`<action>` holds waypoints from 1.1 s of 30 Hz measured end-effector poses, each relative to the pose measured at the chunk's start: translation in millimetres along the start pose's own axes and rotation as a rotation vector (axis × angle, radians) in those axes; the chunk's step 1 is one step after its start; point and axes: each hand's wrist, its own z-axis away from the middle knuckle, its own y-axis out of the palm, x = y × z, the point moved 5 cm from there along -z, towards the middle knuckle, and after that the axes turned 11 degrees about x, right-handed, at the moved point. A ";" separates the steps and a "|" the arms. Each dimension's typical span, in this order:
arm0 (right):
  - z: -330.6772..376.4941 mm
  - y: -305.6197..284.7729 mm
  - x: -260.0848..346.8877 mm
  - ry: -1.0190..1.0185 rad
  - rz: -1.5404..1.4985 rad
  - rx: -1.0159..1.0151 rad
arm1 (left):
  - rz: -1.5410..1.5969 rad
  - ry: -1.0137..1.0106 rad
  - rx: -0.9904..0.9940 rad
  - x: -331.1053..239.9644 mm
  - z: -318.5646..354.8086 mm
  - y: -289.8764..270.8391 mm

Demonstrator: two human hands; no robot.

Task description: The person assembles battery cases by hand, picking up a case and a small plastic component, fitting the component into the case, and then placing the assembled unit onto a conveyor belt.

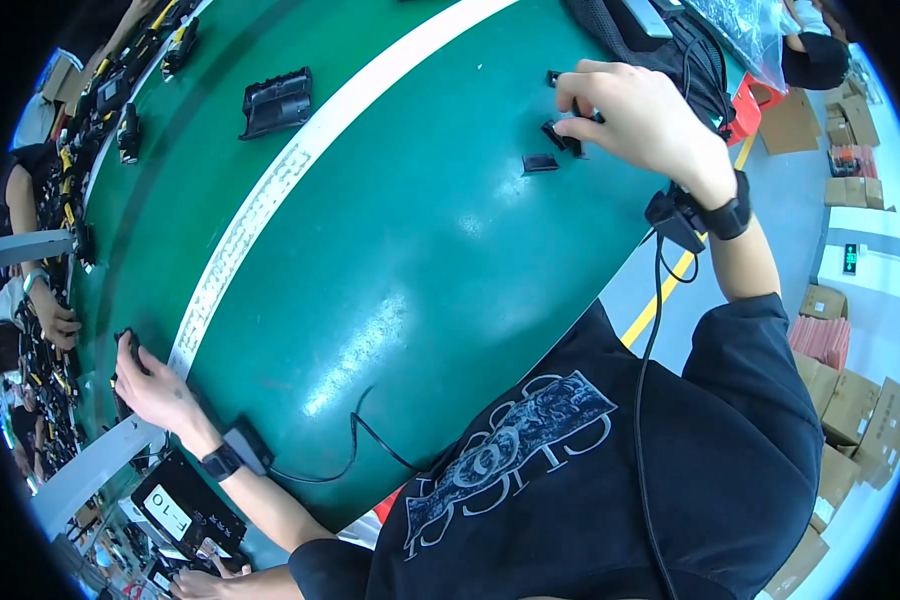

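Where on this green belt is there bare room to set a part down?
The widest free patch is the middle of the green belt, between the white stripe, the right hand and the cable. It is crowded around the right hand, where small black clips lie, and beside the left hand.

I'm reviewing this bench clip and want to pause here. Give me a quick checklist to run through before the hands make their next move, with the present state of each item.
1. Right hand has a grip on a small black part: ok, fingertips pinch it just above the green belt.
2. Second small black piece lies apart from the fingers: ok, flat on the belt beside them.
3. Left hand holds something: cannot tell, a dark item shows at the fingertips but is too small to make out.
4. Large black housing out of both hands' way: ok, far across the white stripe.
5. Wrist cable off the parts: ok, trails near the body only.
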 end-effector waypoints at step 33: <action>-65.3 13.8 90.8 -0.360 -0.351 0.130 | 0.781 0.100 0.086 -149.9 35.3 -20.5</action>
